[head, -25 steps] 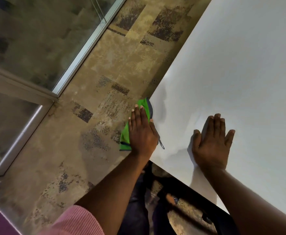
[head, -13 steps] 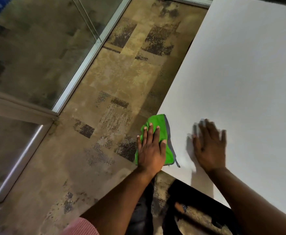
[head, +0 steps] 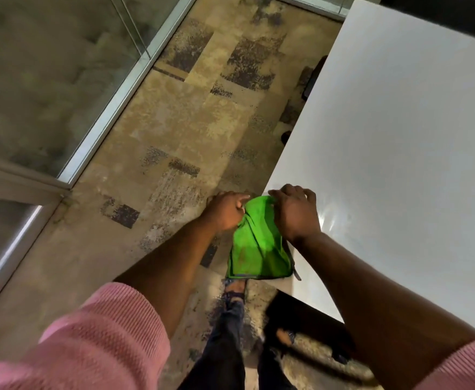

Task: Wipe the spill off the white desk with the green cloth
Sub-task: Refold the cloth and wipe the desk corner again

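The green cloth (head: 259, 246) with a dark hem hangs in the air at the near left corner of the white desk (head: 394, 153). My left hand (head: 225, 211) pinches its upper left edge, off the desk over the floor. My right hand (head: 294, 213) grips its upper right edge, just over the desk's left border. The cloth droops below both hands. A faint wet sheen shows on the desk to the right of my right hand; no clear spill shape is visible.
Patterned beige carpet (head: 191, 122) runs along the desk's left side. A glass partition with a metal frame (head: 112, 108) stands at the left. My legs and a dark chair (head: 309, 322) are below the desk's near edge.
My left hand has stopped pressing the cloth flat at the desk corner and lifted it. My right hand left the desk surface and took hold of the cloth's other edge.
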Action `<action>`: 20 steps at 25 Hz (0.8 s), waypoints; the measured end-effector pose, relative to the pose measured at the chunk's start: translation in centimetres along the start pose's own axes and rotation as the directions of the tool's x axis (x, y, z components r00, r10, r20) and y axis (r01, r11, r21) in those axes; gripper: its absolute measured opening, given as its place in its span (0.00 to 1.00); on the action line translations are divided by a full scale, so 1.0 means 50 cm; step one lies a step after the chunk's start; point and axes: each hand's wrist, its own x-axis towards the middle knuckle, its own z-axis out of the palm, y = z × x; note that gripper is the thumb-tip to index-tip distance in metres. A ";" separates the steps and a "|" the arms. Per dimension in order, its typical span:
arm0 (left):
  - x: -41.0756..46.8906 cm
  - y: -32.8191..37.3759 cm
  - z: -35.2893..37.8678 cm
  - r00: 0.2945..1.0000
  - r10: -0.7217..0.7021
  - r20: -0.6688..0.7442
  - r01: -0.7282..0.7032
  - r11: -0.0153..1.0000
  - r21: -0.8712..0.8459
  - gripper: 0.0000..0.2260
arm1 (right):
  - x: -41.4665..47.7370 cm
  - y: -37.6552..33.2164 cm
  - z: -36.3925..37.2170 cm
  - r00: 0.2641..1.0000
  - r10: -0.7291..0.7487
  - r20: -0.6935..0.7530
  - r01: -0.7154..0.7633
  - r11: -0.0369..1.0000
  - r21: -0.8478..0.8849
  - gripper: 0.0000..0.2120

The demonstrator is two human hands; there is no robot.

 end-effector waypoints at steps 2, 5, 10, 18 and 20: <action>-0.003 -0.007 -0.007 0.999 0.028 -0.020 -0.026 0.996 0.083 0.14 | -0.008 0.001 -0.011 0.999 0.030 -0.015 -0.029 1.000 0.009 0.18; -0.027 -0.002 -0.039 0.993 0.097 -0.070 -0.096 0.995 0.012 0.10 | -0.036 0.000 -0.042 0.994 0.077 -0.074 -0.073 0.995 0.061 0.16; -0.090 0.095 -0.133 0.965 0.218 -0.145 -0.236 0.965 -0.115 0.12 | -0.114 0.011 -0.140 0.959 0.160 -0.234 -0.120 0.977 0.176 0.18; -0.162 0.261 -0.209 0.833 0.478 -0.278 -0.501 0.866 -0.013 0.09 | -0.193 0.080 -0.227 0.782 0.223 -0.582 -0.081 0.962 0.259 0.13; -0.176 0.259 -0.171 0.823 0.504 -0.260 -0.502 0.861 0.081 0.10 | -0.221 0.095 -0.192 0.792 0.210 -0.573 -0.087 0.968 0.236 0.13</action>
